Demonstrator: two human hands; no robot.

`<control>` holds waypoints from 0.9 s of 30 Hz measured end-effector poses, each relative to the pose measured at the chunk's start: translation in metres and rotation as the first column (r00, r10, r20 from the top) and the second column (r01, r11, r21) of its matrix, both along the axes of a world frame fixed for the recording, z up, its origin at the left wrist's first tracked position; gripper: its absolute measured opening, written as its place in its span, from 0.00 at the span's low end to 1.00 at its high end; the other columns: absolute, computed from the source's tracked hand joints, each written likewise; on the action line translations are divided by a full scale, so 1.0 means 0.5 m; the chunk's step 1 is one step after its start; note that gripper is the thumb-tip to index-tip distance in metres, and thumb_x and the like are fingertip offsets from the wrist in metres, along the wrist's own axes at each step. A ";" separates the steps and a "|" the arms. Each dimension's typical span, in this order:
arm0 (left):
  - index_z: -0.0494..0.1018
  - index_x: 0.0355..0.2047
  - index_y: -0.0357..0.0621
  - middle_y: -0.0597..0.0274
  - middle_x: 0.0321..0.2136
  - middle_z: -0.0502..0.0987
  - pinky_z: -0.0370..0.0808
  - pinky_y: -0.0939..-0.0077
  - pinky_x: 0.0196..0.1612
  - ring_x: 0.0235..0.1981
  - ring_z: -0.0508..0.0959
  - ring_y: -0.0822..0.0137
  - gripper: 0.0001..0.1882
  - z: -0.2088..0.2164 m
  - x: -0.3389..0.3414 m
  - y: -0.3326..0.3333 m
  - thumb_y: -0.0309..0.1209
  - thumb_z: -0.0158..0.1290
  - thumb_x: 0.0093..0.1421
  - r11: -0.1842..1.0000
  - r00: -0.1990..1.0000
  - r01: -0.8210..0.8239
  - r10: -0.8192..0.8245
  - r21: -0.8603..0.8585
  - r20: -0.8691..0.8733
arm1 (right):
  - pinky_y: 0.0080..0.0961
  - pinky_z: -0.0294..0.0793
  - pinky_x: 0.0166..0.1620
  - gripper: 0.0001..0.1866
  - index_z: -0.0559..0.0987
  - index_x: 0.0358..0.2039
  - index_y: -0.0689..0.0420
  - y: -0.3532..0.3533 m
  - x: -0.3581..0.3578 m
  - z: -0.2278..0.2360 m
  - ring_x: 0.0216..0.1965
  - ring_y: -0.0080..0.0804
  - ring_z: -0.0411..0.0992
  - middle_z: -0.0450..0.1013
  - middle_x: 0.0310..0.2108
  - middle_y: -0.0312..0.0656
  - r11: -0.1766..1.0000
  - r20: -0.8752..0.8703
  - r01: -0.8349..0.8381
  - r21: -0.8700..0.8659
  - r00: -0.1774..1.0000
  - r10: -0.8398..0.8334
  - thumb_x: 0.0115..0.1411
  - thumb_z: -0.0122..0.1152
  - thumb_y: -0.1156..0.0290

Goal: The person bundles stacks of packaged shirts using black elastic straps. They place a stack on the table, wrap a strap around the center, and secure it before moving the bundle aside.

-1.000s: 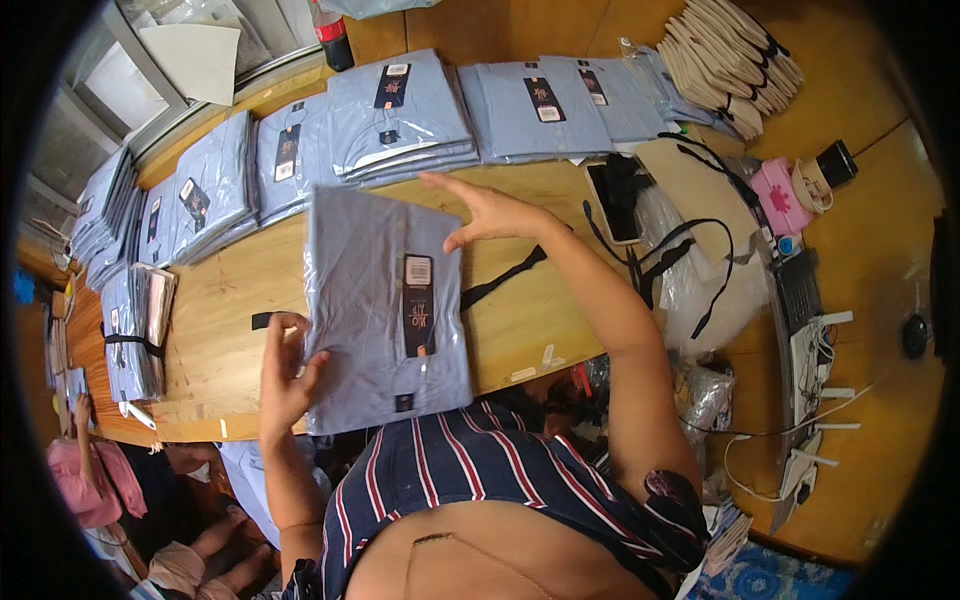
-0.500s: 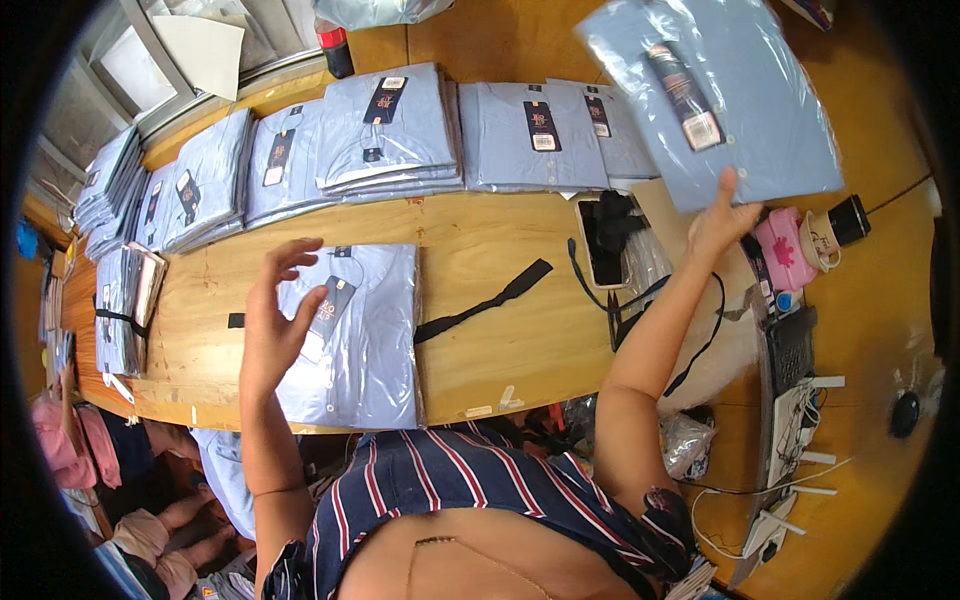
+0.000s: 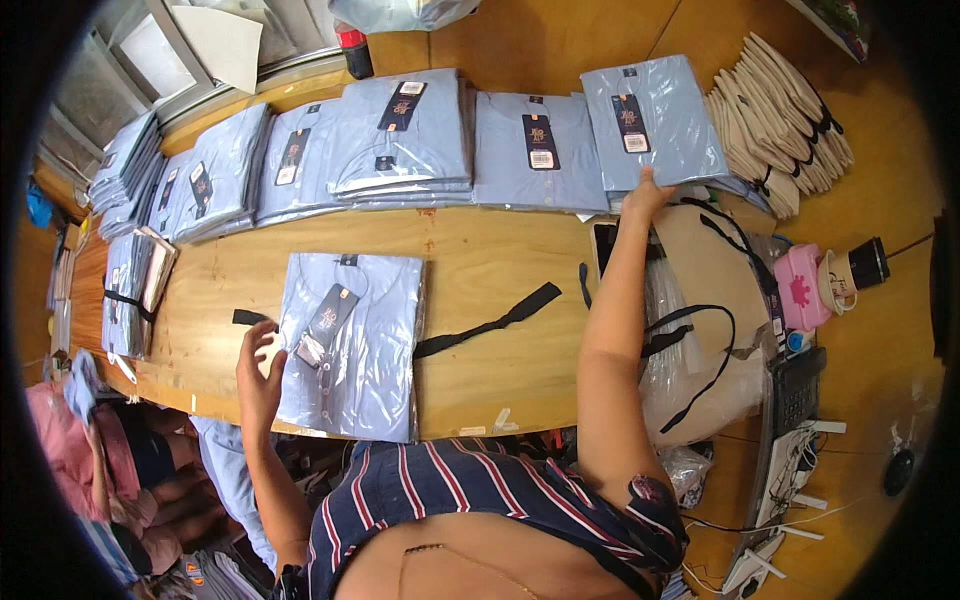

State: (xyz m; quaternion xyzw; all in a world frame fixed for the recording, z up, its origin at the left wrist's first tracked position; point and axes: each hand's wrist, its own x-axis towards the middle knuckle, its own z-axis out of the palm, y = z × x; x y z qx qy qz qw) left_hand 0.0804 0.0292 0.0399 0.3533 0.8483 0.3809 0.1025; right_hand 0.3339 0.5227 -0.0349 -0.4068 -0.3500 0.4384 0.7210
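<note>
My right hand (image 3: 646, 196) grips the near edge of a bagged light-blue shirt (image 3: 675, 110), thumb on top. The shirt lies at the right end of the row of stacks, its dark hang tag facing up. In front of me another bagged blue shirt (image 3: 385, 340) lies flat on a black strap (image 3: 490, 325), whose ends stick out on both sides. Close to this shirt's left edge is my left hand (image 3: 262, 365), fingers spread and nothing in it.
Stacks of bagged blue shirts (image 3: 400, 150) line the far side of the table (image 3: 480, 240). A strapped bundle (image 3: 125, 295) stands at left. Beige folded pieces (image 3: 775, 120), a pink box (image 3: 800, 288) and loose black straps (image 3: 720, 345) are at right. A dark bottle (image 3: 355, 52) stands behind.
My right hand has brought the raised shirt down and left onto the row, uncovering the beige pieces. My left hand has moved down from over the middle shirt to its left edge.
</note>
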 end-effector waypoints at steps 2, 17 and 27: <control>0.61 0.42 0.42 0.60 0.40 0.68 0.64 0.71 0.39 0.39 0.68 0.64 0.21 -0.022 -0.006 -0.025 0.19 0.48 0.46 0.997 0.998 -0.054 0.055 -0.047 0.029 | 0.28 0.56 0.51 0.28 0.55 0.49 0.60 0.015 0.017 0.011 0.47 0.34 0.58 0.58 0.48 0.44 1.000 -0.063 0.010 0.014 0.998 -0.009 0.47 0.48 0.87; 0.65 0.29 0.34 0.49 0.23 0.69 0.66 0.67 0.29 0.25 0.69 0.53 0.22 -0.157 -0.055 -0.077 0.30 0.61 0.36 0.976 0.952 -0.141 0.087 -0.169 -0.292 | 0.34 0.57 0.50 0.31 0.57 0.48 0.58 0.019 0.041 0.049 0.46 0.37 0.59 0.58 0.47 0.44 0.991 -0.067 0.071 0.114 0.996 -0.064 0.43 0.56 0.84; 0.58 0.29 0.38 0.55 0.18 0.67 0.64 0.77 0.26 0.21 0.67 0.69 0.14 -0.120 -0.048 -0.070 0.27 0.53 0.46 0.999 0.959 -0.021 0.012 0.029 0.284 | 0.31 0.57 0.46 0.26 0.63 0.46 0.59 -0.225 -0.135 0.008 0.40 0.35 0.62 0.63 0.40 0.45 0.878 0.781 -0.450 0.165 0.603 0.163 0.45 0.59 0.71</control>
